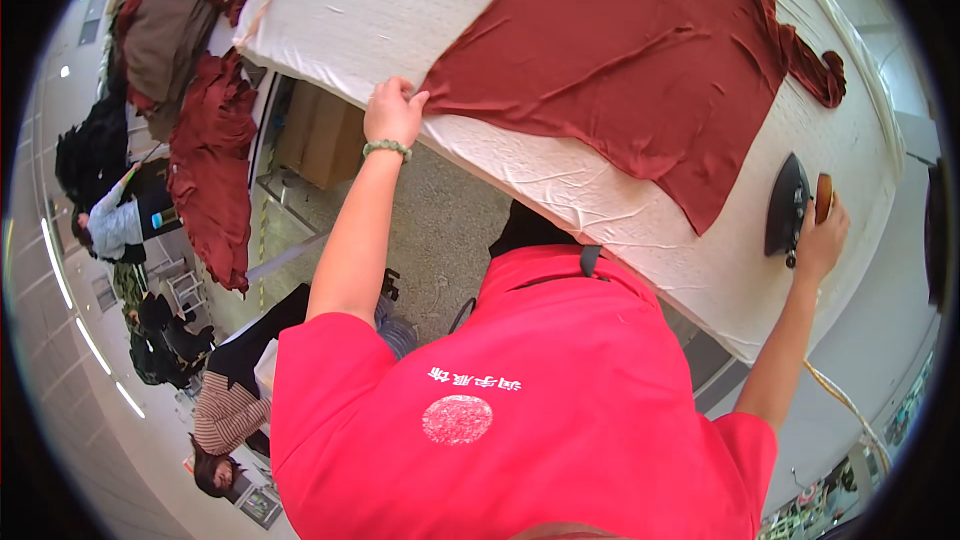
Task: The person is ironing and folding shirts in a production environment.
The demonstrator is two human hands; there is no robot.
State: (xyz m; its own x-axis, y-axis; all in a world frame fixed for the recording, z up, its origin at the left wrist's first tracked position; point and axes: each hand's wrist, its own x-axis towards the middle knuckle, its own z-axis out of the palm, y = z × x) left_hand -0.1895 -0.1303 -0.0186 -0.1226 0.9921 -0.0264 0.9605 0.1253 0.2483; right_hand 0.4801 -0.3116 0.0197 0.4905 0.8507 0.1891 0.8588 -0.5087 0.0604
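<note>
A dark red knit garment (pixel 620 60) lies spread over a white padded ironing table (pixel 350 15), with small wrinkles and a twisted strip at its far right. My left hand (pixel 394 112) is closed at the garment's left corner, by the table's front edge; its fingers seem to pinch the cloth there. At the right end of the table, my right hand (pixel 824 240) is wrapped round the wooden handle of an iron (pixel 787 205). The iron's dark soleplate rests on the white cover, apart from the garment.
Dark red clothes (pixel 210 155) and a brown cloth (pixel 170 35) are heaped at the left. A cardboard box (pixel 322 135) stands beneath the table. A cord (pixel 845 395) hangs by my right arm. Two other people (pixel 228 415) are farther off at the left.
</note>
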